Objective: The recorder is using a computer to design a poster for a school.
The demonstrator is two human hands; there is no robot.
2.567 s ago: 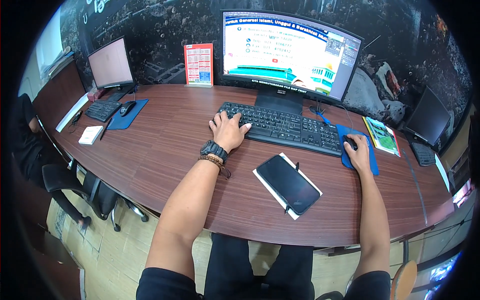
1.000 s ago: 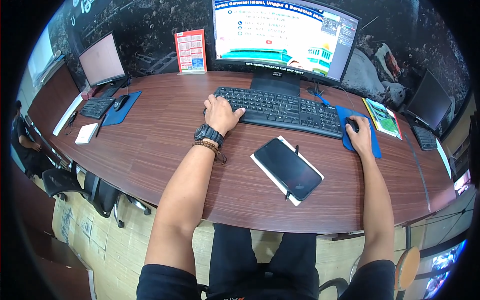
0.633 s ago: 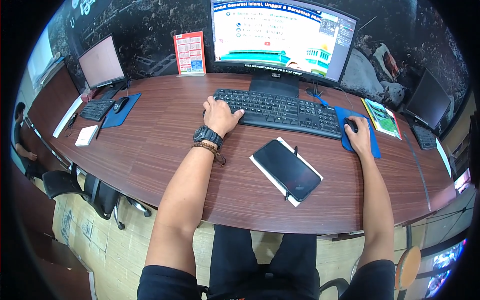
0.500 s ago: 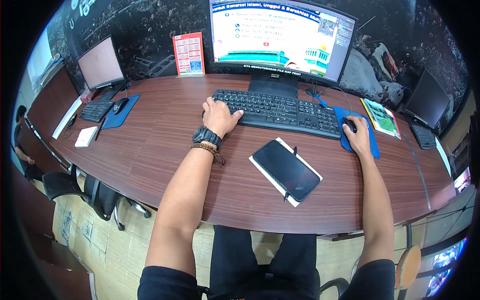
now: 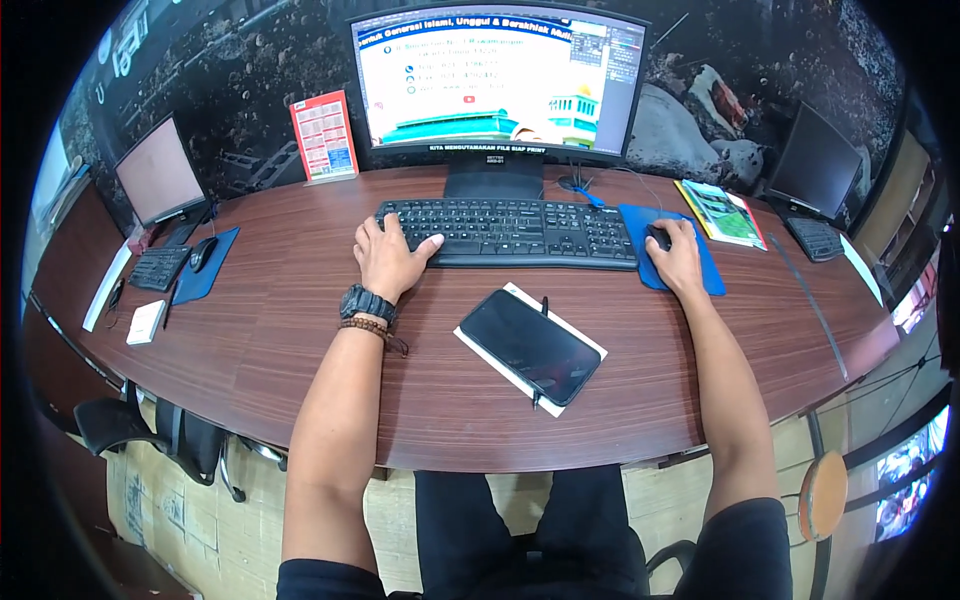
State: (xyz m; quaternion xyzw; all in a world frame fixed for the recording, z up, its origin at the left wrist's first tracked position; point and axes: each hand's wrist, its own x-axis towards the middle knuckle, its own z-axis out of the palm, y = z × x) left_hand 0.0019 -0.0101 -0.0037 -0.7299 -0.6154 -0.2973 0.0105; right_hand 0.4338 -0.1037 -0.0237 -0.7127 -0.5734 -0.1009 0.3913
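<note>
My left hand [image 5: 390, 258] rests over the left end of a black keyboard [image 5: 540, 228], its fingers apart and the thumb lying along the lower keys. A black watch and a beaded bracelet circle that wrist. My right hand [image 5: 676, 258] is curled over a small dark mouse [image 5: 659, 237], which it partly hides, on a blue mouse pad [image 5: 708, 272]. Behind the keyboard, a large monitor [image 5: 490, 85] displays a graphic with a green-roofed building. Between my forearms, a black phone [image 5: 530, 345] lies face up over white paper [image 5: 557, 402], with a pen sticking out from beneath it.
A red-and-white desk calendar [image 5: 325, 138] stands left of the monitor. Farther left are another monitor [image 5: 160, 172], keyboard [image 5: 160, 268], mouse [image 5: 203, 254] and white pad [image 5: 147, 322]. Toward the right lie colourful booklets [image 5: 722, 214], near a dark monitor [image 5: 817, 160]. An office chair [image 5: 150, 425] is below left.
The whole view has shifted, so the desk sits farther left in the picture. My left-hand fingers reach farther up over the keys. My right hand stays on the mouse.
</note>
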